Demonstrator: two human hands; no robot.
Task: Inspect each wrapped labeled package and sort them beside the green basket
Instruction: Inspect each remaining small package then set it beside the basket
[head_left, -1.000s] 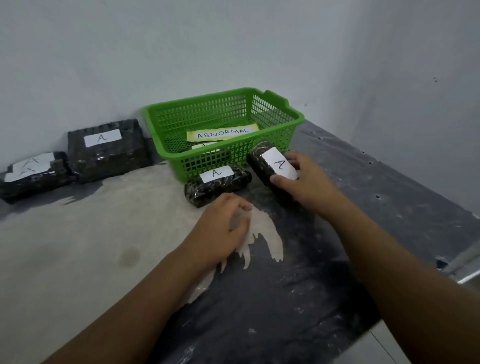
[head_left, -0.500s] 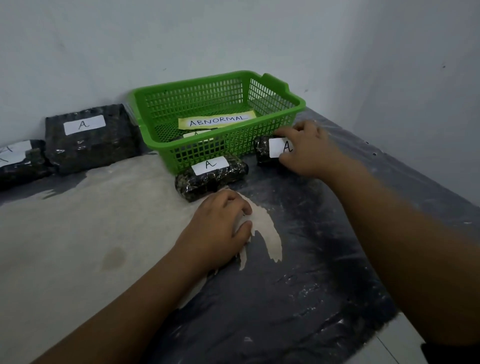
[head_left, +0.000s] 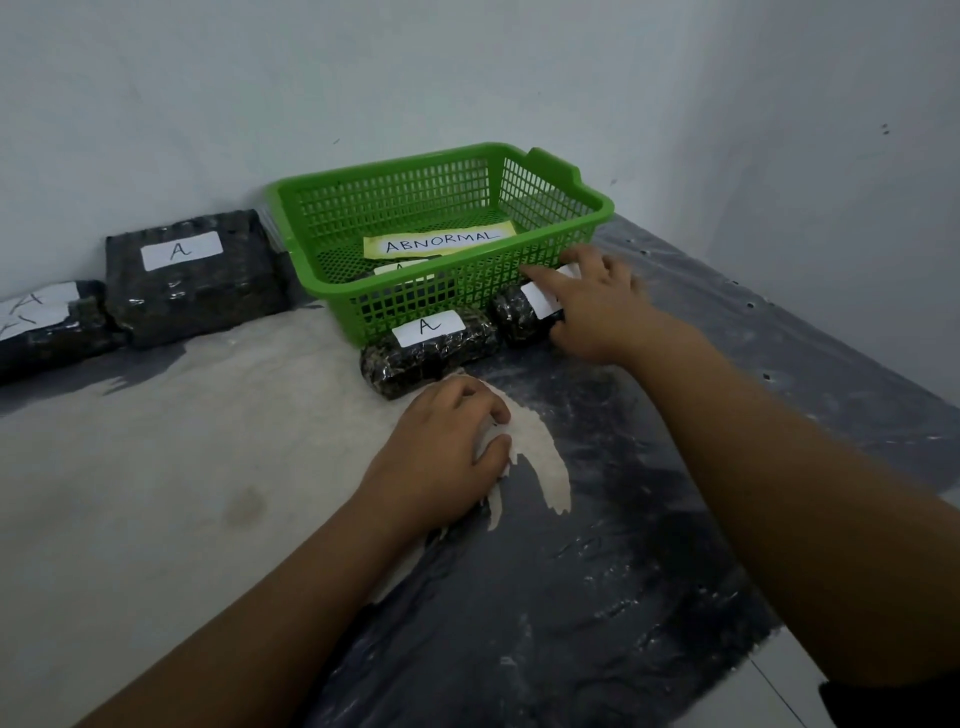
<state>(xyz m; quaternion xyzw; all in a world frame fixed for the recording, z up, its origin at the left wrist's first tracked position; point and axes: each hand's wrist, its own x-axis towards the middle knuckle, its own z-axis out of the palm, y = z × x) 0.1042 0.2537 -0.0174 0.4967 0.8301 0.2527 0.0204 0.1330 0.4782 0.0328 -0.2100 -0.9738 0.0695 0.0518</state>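
Note:
A green basket (head_left: 582, 182) stands against the wall, with a yellow "ABNORMAL" sign (head_left: 441, 243) and one labeled package (head_left: 402, 270) inside it. Two small black wrapped packages lie against its front wall. The left package (head_left: 431, 351) shows a white "A" label. The right package (head_left: 519, 317) lies under my right hand (head_left: 597, 312), whose fingers rest on its label. My left hand (head_left: 441, 452) lies flat on the table in front of the left package, fingers curled, holding nothing.
Left of the basket, a large black package labeled "A" (head_left: 192, 280) sits against the wall, with another labeled package (head_left: 47, 327) at the far left edge. The table (head_left: 156, 493) is pale on the left and dark on the right; its edge runs at the lower right.
My right hand carried the small package forward and set it down against the basket's front, to the right of the other small package. My left hand stayed on the table.

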